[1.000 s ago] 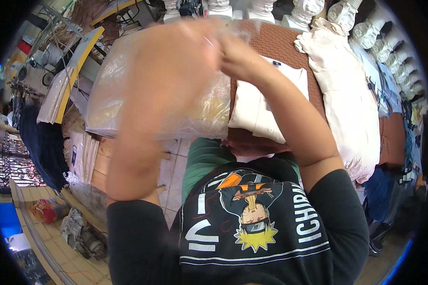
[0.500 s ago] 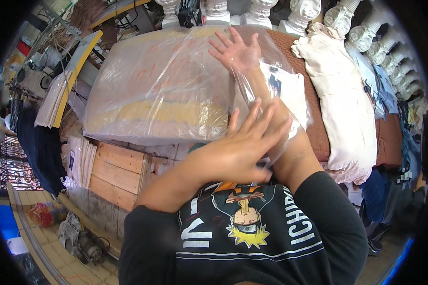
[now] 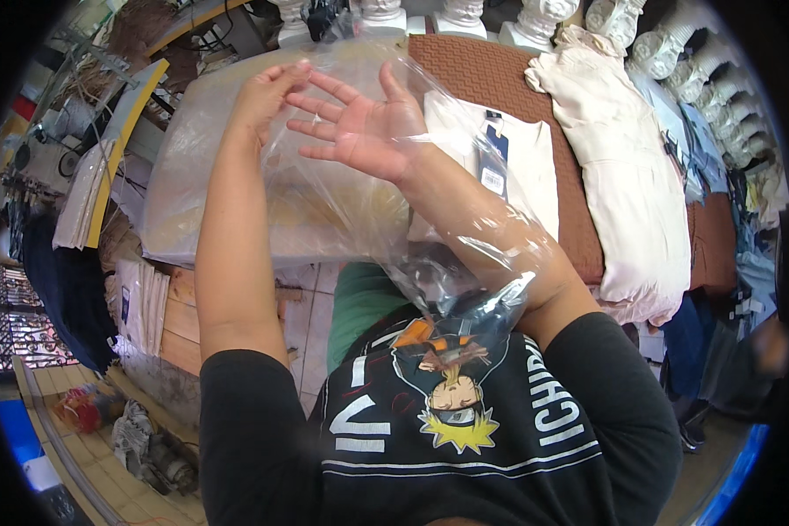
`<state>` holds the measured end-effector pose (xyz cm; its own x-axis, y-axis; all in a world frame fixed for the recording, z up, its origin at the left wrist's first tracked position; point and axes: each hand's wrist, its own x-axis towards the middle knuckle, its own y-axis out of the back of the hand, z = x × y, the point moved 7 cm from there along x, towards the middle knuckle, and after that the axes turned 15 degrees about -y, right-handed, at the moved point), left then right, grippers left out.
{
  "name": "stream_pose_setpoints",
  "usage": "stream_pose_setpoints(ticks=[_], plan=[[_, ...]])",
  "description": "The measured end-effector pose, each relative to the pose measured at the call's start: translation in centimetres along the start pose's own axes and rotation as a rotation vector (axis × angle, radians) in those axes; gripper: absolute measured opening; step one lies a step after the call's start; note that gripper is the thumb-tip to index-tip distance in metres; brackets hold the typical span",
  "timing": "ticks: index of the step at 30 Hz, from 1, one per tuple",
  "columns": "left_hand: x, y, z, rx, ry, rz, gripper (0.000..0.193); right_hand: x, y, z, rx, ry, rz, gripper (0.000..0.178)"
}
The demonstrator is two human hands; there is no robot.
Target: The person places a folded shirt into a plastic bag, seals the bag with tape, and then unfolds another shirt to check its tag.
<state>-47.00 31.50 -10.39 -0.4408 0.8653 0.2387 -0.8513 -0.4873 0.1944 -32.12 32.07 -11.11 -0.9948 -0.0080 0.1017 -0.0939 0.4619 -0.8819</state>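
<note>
A clear plastic bag (image 3: 451, 285) is drawn over my right forearm, with its crumpled lower part by my elbow. My right hand (image 3: 364, 131) is inside or behind the film, palm up and fingers spread, holding nothing. At the far left of the film, my left hand (image 3: 267, 98) has thumb and fingertips pinched on the bag's edge, close to the right fingertips. Partly under the right forearm lies a folded white garment (image 3: 533, 162) with dark hang tags (image 3: 493, 158), resting on brown textured cloth (image 3: 500, 79).
A plastic-wrapped padded surface (image 3: 184, 188) fills the left of the work area. A long cream garment (image 3: 636, 184) lies to the right. White balusters (image 3: 535, 22) line the back. Wooden planks (image 3: 181, 320) and a yellow-edged board (image 3: 131, 145) are at left.
My left hand has moved from beside the right forearm to the far left and now pinches the bag's edge. The film is pulled wider, and the right hand has shifted left and nearer.
</note>
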Motion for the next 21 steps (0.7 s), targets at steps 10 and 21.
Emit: stream_pose_setpoints(ticks=[10,21], plan=[[4.3,13.6,-13.6,0.256,0.012,0.386,0.025,-5.0,3.8,0.4,0.146,0.138,0.109,0.062],[7.6,20.0,-21.0,1.017,0.24,0.223,0.05,-17.2,2.5,-3.2,-0.391,-0.055,0.725,0.05]])
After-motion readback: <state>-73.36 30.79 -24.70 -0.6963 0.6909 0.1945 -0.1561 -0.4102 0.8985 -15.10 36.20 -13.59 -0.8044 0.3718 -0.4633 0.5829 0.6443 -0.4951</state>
